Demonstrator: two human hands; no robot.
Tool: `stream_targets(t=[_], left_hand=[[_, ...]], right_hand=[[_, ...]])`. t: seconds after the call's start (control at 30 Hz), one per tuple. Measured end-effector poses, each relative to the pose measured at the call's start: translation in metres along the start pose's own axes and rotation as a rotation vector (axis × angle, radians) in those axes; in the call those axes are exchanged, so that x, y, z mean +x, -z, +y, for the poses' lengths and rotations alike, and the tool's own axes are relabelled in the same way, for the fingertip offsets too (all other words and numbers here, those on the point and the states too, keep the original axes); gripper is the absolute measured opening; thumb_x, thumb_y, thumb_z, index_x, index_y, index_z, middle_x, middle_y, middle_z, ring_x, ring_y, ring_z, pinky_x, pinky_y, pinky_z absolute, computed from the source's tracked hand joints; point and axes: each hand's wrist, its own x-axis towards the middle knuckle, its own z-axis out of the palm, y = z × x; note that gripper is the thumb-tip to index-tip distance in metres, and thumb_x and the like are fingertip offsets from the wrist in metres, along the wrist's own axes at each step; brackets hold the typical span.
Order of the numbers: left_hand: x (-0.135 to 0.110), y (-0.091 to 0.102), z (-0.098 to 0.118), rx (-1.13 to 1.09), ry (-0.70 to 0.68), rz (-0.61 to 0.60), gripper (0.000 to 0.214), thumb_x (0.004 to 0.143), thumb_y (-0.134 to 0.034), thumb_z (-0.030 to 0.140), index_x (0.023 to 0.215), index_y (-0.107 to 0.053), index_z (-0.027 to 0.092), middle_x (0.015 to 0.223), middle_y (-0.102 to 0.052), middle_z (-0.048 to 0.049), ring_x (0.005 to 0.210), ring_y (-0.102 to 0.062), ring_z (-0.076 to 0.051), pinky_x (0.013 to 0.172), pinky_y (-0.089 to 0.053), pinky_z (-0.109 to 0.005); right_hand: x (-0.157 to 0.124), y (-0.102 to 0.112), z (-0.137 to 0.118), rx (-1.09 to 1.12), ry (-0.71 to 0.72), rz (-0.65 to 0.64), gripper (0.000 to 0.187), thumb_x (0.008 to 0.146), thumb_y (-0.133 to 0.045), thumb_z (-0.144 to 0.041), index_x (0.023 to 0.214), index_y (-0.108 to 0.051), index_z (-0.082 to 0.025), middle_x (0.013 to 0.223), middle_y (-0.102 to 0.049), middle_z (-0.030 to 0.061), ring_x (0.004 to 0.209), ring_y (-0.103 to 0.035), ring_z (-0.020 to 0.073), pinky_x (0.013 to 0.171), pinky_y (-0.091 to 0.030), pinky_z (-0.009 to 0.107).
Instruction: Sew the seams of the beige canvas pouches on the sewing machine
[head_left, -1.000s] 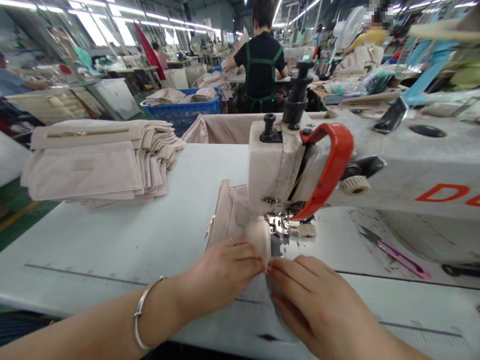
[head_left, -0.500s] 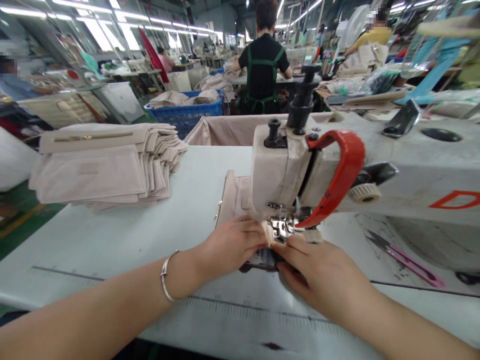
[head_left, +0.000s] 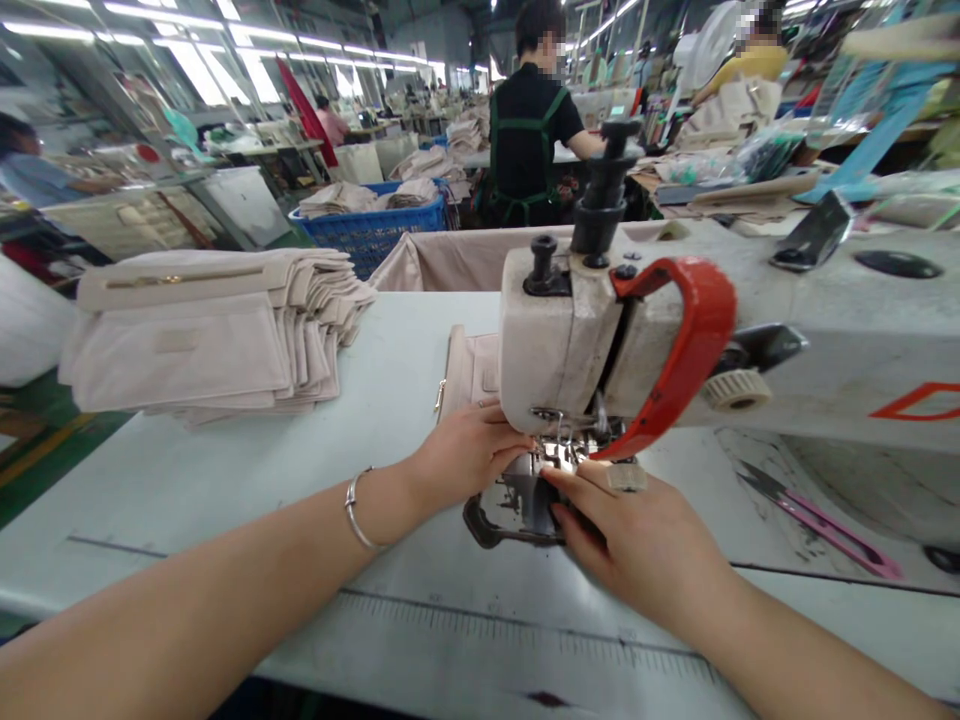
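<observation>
A beige fabric panel with a zipper lies at the left of the sewing machine, its right part hidden behind the machine head. My left hand has its fingers drawn together on the near edge of this panel, the fingertips close to the presser foot. To the right of the foot, my right hand rests on the machine bed, forefinger stretched toward the foot and thumb apart below it. I see no cloth between those fingers. The metal plate in front of the foot shows bare.
A stack of beige zippered panels sits at the left. Pink-handled thread snips lie at the right, under the machine arm. A red lever juts from the head. Behind the table are a blue basket and a co-worker.
The panel has moved away from me, and my left hand has gone forward with it, uncovering the plate. My right hand stays nearly in place. The co-worker ahead has turned to the right.
</observation>
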Motion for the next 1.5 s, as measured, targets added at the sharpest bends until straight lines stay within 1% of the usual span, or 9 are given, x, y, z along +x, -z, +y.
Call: stream_targets(t=[0.2,0.33,0.47,0.57,0.8,0.93,1.03,1.17,1.5], left_hand=[[0.0,-0.003,-0.003,0.02,-0.003,0.02,0.018,0.094,-0.054,0.022,0.094,-0.072,0.021,0.1,-0.069,-0.0035,0.104,-0.061,-0.021,0.092,-0.051,-0.036],[0.002,0.003,0.002,0.025,0.025,-0.021,0.016,0.093,-0.055,0.021,0.093,-0.072,0.021,0.098,-0.069,-0.0037,0.104,-0.061,-0.022,0.091,-0.051,-0.037],[0.001,0.017,0.022,-0.002,0.175,-0.177,0.015,0.091,-0.056,0.017,0.091,-0.071,0.02,0.092,-0.068,-0.003,0.092,-0.064,-0.022,0.082,-0.054,-0.036],[-0.008,0.025,0.038,-0.104,0.195,-0.279,0.02,0.091,-0.054,0.014,0.101,-0.069,0.021,0.104,-0.066,-0.0032,0.098,-0.062,-0.019,0.088,-0.053,-0.033],[-0.044,0.029,0.07,-0.098,0.131,-0.292,0.033,0.094,-0.055,0.03,0.125,-0.058,0.019,0.124,-0.056,-0.0087,0.117,-0.051,-0.025,0.105,-0.044,-0.045],[-0.059,0.021,0.092,-0.011,0.14,-0.261,0.047,0.09,-0.06,0.036,0.131,-0.051,0.014,0.133,-0.051,-0.0132,0.124,-0.047,-0.029,0.106,-0.046,-0.048],[-0.065,0.015,0.102,0.048,0.076,-0.196,0.042,0.093,-0.056,0.033,0.128,-0.052,0.01,0.131,-0.054,-0.0142,0.124,-0.047,-0.029,0.107,-0.046,-0.047],[-0.066,0.011,0.101,0.098,-0.049,-0.156,0.035,0.096,-0.051,0.026,0.125,-0.053,0.008,0.123,-0.058,-0.013,0.12,-0.051,-0.026,0.108,-0.045,-0.043],[-0.044,0.012,0.062,0.001,-0.064,-0.144,0.024,0.093,-0.054,0.023,0.115,-0.058,0.015,0.117,-0.061,-0.0071,0.115,-0.054,-0.02,0.107,-0.045,-0.038]], right_hand=[[0.002,0.0,-0.001,0.007,-0.017,-0.016,0.03,0.091,-0.049,-0.024,0.116,-0.063,-0.018,0.1,-0.067,0.0105,0.089,-0.064,0.0262,0.075,-0.052,0.04],[0.002,-0.001,0.001,0.031,-0.005,-0.014,0.03,0.092,-0.049,-0.023,0.117,-0.063,-0.017,0.101,-0.067,0.0101,0.093,-0.063,0.0255,0.079,-0.051,0.039],[-0.001,0.0,0.005,0.081,0.04,0.011,0.027,0.093,-0.049,-0.021,0.114,-0.065,-0.02,0.099,-0.067,0.0077,0.09,-0.063,0.0228,0.077,-0.05,0.036],[-0.005,0.001,0.009,0.129,0.112,0.046,0.028,0.091,-0.051,-0.018,0.114,-0.066,-0.023,0.099,-0.067,0.0059,0.089,-0.062,0.0204,0.077,-0.049,0.034],[-0.007,0.006,0.008,0.111,0.195,-0.019,0.028,0.087,-0.055,-0.016,0.11,-0.067,-0.025,0.089,-0.066,0.0027,0.08,-0.061,0.0192,0.07,-0.049,0.033],[-0.01,0.007,0.006,0.114,0.228,0.028,0.033,0.086,-0.053,-0.012,0.115,-0.064,-0.022,0.113,-0.066,0.0059,0.094,-0.062,0.0215,0.079,-0.052,0.038],[-0.013,0.005,0.005,0.144,0.265,0.045,0.035,0.087,-0.05,-0.011,0.117,-0.063,-0.023,0.124,-0.063,0.0043,0.102,-0.061,0.0221,0.082,-0.053,0.04],[-0.014,0.001,0.005,0.141,0.279,0.09,0.033,0.088,-0.05,-0.01,0.116,-0.065,-0.02,0.122,-0.065,0.0055,0.102,-0.063,0.0219,0.086,-0.054,0.041],[-0.011,-0.003,0.006,0.075,0.215,0.067,0.041,0.084,-0.053,-0.009,0.123,-0.062,-0.019,0.121,-0.064,0.0099,0.1,-0.063,0.0228,0.081,-0.055,0.037]])
